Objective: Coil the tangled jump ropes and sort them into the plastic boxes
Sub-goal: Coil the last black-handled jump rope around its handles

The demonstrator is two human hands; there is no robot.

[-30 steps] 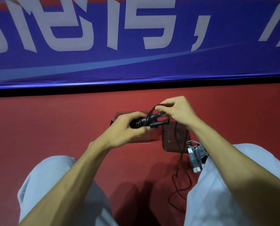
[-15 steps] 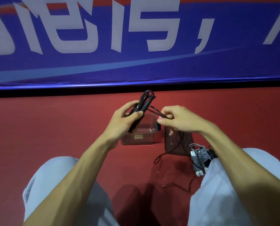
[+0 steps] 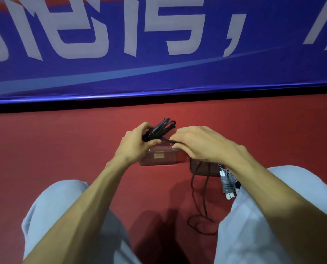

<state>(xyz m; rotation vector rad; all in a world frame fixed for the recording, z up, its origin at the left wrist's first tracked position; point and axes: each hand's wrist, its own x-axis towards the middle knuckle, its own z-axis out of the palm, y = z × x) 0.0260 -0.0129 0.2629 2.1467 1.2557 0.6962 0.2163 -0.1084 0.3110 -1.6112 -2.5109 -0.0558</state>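
My right hand (image 3: 202,147) has closed in beside my left hand (image 3: 134,147), which grips the one black jump rope (image 3: 159,128), bundle slanting up-right above the left plastic box (image 3: 159,161) of two; my right fingers (image 3: 179,135) pinch its cord just right of it, one grey jump rope (image 3: 226,184) lying by the right plastic box (image 3: 210,169)

Black rope (image 3: 159,128), red floor (image 3: 63,145), blue white-lettered banner (image 3: 273,69), grey handles (image 3: 226,185), seemingly clear box (image 3: 159,161)

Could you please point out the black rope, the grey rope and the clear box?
black rope (image 3: 157,129), head view, coiled bundle.
grey rope (image 3: 226,185), head view, grey handle.
clear box (image 3: 165,161), head view, front wall.
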